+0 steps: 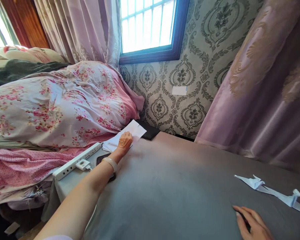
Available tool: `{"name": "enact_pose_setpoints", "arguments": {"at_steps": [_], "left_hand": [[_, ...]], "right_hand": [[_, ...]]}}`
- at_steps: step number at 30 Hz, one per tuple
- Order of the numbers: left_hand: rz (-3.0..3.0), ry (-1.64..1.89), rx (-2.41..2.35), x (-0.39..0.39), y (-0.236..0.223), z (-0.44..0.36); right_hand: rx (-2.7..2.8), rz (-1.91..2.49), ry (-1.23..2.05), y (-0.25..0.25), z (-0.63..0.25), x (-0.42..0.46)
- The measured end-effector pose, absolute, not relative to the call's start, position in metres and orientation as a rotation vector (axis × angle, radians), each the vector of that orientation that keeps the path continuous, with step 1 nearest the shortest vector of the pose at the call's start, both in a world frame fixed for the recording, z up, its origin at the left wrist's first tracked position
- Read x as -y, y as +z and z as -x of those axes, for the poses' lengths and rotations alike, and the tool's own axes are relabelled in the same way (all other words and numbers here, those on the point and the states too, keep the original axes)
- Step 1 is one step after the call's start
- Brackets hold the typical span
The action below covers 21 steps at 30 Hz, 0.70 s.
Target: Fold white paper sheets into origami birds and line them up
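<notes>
My left hand (125,141) reaches out to the far left of the table, its fingers bent closed on a white sheet of paper (137,130) at the top of a loose paper stack (107,145). Low at the right edge of the table is my right hand (253,222), fingers curled together. Something dark shows between its thumb and fingers, too small to name. Beyond that hand lie two folded white paper figures (256,183), (291,199) with pointed ends, like origami birds.
A white power strip (77,160) with a plugged-in charger (83,164) runs along the left table edge. A dark phone (111,177) lies partly under my left forearm. Behind the papers is a black flat item (150,130). A flowered quilt (65,103) borders the grey tablecloth (170,186).
</notes>
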<state>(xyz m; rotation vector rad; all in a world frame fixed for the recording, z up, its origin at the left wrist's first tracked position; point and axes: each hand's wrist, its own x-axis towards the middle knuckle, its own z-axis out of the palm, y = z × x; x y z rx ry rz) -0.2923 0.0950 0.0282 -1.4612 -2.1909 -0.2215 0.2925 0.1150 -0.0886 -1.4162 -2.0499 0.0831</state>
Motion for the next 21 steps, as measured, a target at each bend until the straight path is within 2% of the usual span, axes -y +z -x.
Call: {"name": "enact_pose_setpoints", "arguments": {"at_steps": [9,12,18,21], "left_hand": [[1.741,-0.482,1.706,-0.113,0.036,0.18],[1.868,-0.559,1.536,-0.106,0.03,0.126],[2.191,-0.727,1.195,-0.067,0.015,0.006],[2.334,-0.83,1.084,-0.045,0.016,-0.03]], "right_hand": [[1.95,1.459,0.187,-0.072,-0.278,-0.1],[1.898,1.406,0.414,-0.048,-0.263,-0.087],[1.591,1.141,1.139,0.016,-0.217,-0.042],[1.373,1.091,1.23,0.028,-0.209,-0.027]]}}
